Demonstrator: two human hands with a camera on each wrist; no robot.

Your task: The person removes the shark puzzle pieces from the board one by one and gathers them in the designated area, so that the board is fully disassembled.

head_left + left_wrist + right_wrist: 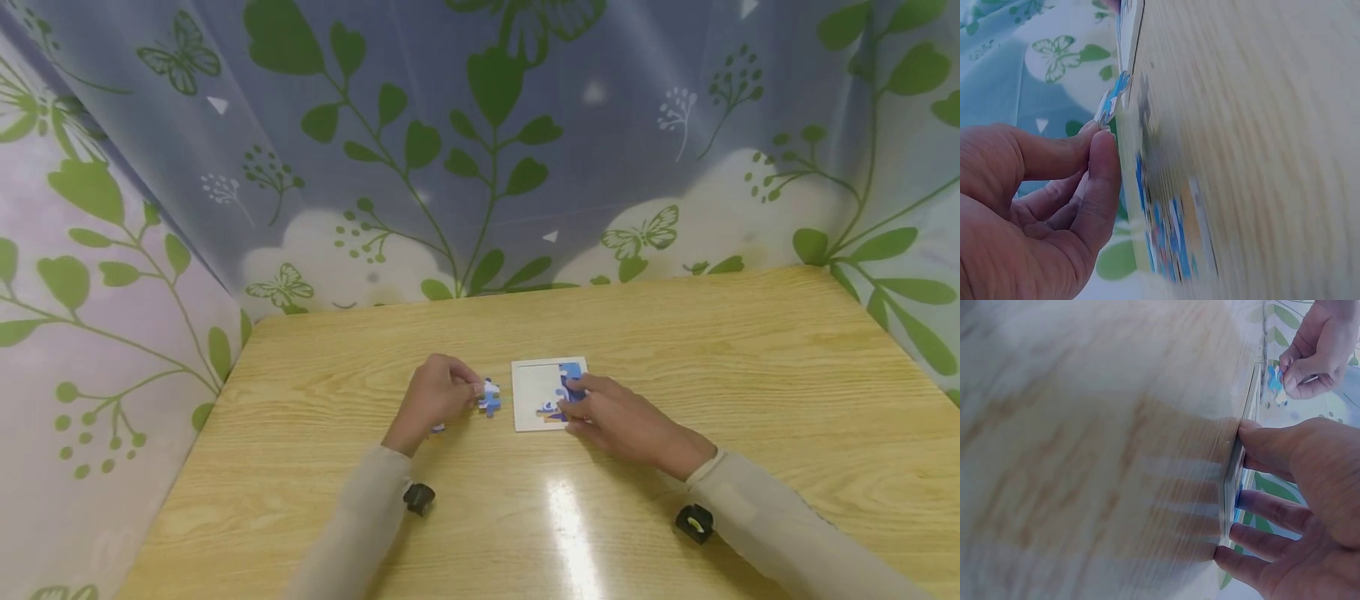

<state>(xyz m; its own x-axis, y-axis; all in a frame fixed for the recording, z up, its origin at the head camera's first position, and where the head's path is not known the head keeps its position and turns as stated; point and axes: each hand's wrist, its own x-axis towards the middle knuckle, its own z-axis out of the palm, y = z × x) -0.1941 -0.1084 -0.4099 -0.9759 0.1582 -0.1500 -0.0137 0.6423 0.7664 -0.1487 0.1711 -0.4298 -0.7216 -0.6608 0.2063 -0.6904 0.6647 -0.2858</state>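
Between thumb and fingertips my left hand (437, 393) pinches a blue and white jigsaw piece (490, 397), held just left of the puzzle tray. In the left wrist view that jigsaw piece (1114, 99) is raised off the table. The square, white-rimmed puzzle tray (534, 383) lies flat, with joined blue pieces along its right side and lower edge. My right hand (626, 421) rests on the tray's right part with spread fingers, covering some of the pieces. In the right wrist view its thumb and fingers touch the tray's edge (1230, 478).
Several loose jigsaw pieces (1169, 240) lie on the table below my left hand, mostly hidden by it in the head view. The wooden table (330, 517) meets a leaf-patterned curtain (420, 208) at its back edge and left side.
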